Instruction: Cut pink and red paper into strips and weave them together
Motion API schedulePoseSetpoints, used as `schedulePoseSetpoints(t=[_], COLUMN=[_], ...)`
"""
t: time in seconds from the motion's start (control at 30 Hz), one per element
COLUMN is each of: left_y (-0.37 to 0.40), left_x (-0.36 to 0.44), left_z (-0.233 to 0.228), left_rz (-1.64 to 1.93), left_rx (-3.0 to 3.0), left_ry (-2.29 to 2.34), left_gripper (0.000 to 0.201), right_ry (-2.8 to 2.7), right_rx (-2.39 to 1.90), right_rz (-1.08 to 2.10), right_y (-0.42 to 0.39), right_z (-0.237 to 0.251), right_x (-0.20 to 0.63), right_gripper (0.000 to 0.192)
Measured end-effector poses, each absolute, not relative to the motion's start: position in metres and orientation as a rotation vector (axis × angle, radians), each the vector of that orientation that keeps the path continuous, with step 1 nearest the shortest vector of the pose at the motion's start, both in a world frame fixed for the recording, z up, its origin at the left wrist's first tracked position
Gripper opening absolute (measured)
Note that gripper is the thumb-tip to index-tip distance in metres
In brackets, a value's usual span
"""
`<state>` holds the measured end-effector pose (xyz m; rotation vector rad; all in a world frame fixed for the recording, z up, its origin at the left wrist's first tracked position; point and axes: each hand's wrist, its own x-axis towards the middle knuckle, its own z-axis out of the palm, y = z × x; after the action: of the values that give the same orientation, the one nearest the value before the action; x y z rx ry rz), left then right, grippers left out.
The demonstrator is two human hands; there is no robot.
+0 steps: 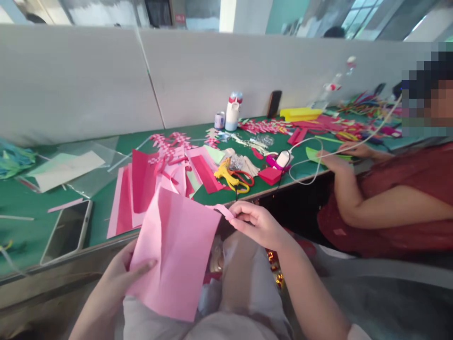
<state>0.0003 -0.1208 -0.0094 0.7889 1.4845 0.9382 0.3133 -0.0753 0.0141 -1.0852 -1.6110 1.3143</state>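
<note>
A large pink paper sheet (184,255) with a fold near its left side is held over my lap. My left hand (130,269) grips its lower left, thumb in front and the other fingers hidden behind. My right hand (253,222) pinches a narrow pink paper strip (223,210) at the sheet's upper right corner; whether the strip is still joined to the sheet I cannot tell. Beyond the sheet lie red and pink papers (144,182). Scissors with yellow and orange handles (244,182) rest close to the table edge, past my right hand.
A phone (67,231) lies at the left on the green table (99,189). Woven pink-and-red paper pieces (170,144), a white bottle (232,113) and a small can (219,120) stand farther back. At the right, a co-worker's hands (334,160) handle green paper, near a white cable (354,146).
</note>
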Motion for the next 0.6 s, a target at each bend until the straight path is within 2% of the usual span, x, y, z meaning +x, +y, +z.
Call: schedulePoseSetpoints(t=[0.13, 0.27, 0.37, 0.47, 0.6], left_y=[-0.075, -0.029, -0.005, 0.004, 0.003], left_x=[-0.010, -0.011, -0.008, -0.008, -0.016], left_z=[0.005, 0.005, -0.001, -0.012, -0.028], left_rz=[1.179, 1.415, 1.573, 1.608, 1.600], left_rx=[0.669, 0.585, 0.580, 0.610, 0.665], left_ry=[1.439, 1.390, 1.350, 1.312, 1.405], left_gripper=[0.059, 0.048, 0.050, 0.051, 0.055], right_ry=[-1.543, -1.533, -1.599, -1.636, -1.656], right_rx=[-0.896, -0.848, -0.802, -0.732, -0.727], right_rz=[1.248, 1.233, 1.148, 1.074, 1.036], right_y=[-0.032, 0.021, 0.055, 0.080, 0.102], right_z=[0.026, 0.042, 0.059, 0.074, 0.071], right_x=[0.296, 0.271, 0.253, 0.240, 0.227], right_gripper=[0.018, 0.027, 0.023, 0.015, 0.020])
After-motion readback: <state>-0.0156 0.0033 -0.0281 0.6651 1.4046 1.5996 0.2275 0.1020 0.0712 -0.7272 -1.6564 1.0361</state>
